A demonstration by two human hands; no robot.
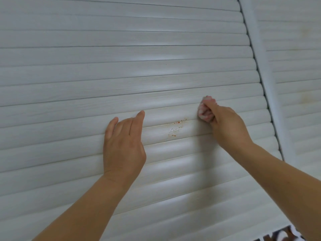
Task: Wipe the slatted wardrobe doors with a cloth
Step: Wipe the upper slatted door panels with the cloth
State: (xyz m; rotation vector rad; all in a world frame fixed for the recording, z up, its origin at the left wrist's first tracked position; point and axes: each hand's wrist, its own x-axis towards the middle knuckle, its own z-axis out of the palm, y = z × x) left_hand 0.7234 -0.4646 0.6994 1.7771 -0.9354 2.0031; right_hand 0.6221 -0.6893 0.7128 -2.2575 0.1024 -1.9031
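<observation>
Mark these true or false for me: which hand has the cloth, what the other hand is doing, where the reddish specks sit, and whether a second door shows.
1. The right hand grips a bunched cloth against the slats. True.
2. The left hand holds a spray bottle. False: it holds nothing and rests flat on the slatted door, fingers straight.
3. Reddish specks lie on the slats between the two hands. True.
4. The cloth covers the specks. False: it sits to their right and a little above.
5. A second slatted door shows past the frame post on the right. True.
</observation>
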